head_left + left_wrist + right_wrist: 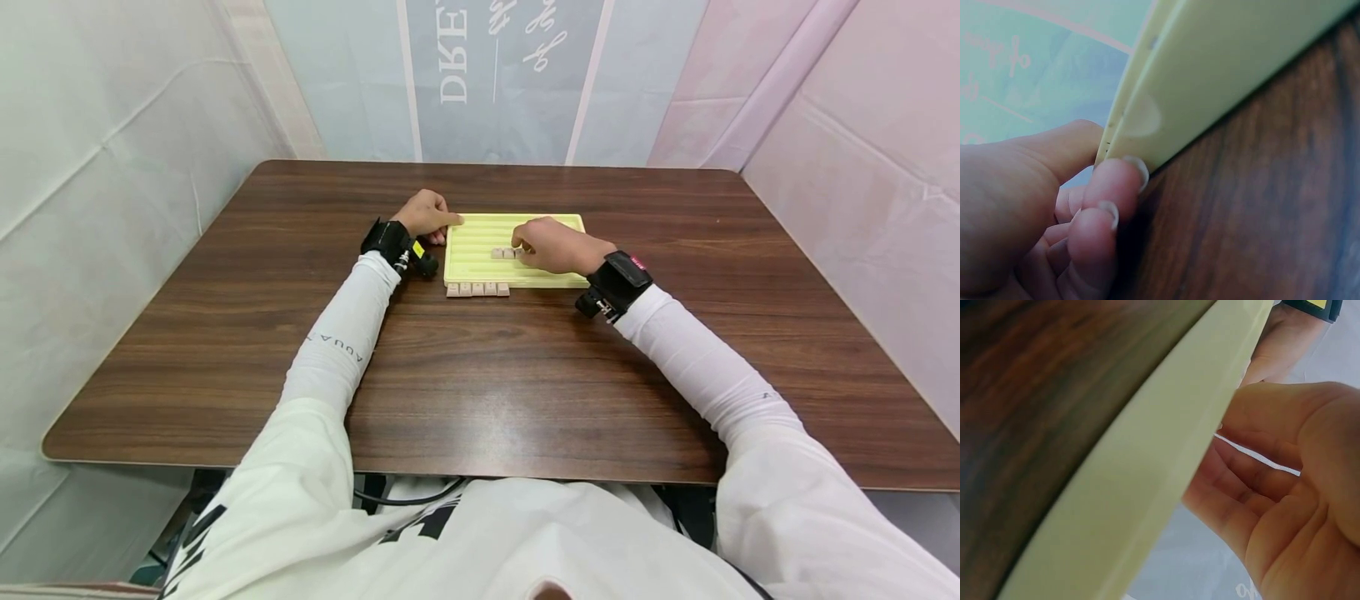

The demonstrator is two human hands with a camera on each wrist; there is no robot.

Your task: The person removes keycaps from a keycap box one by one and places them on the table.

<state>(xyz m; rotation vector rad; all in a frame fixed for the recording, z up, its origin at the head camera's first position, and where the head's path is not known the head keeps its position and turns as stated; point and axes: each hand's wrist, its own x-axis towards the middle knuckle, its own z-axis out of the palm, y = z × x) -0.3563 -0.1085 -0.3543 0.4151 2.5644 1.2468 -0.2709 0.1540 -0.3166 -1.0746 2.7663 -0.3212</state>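
Observation:
A pale yellow tray (480, 271) with raised ridges lies on the table. My left hand (426, 215) grips its left edge, thumb at the rim and curled fingertips (1116, 187) against the outer side wall. Over the tray's right half, my right hand (558, 246) bends its fingers down to the right end of a short row of small beige tiles (502, 252). Its thumb and fingertips close around the end tile, which they partly cover. In the right wrist view the tray's side wall (1129, 456) hides the fingertips.
Several more beige tiles (477, 290) stand in a row on the brown wooden table (495, 375), right along the tray's front edge. Black wrist cameras sit on both wrists. Light printed curtains (502, 83) hang behind and beside the table.

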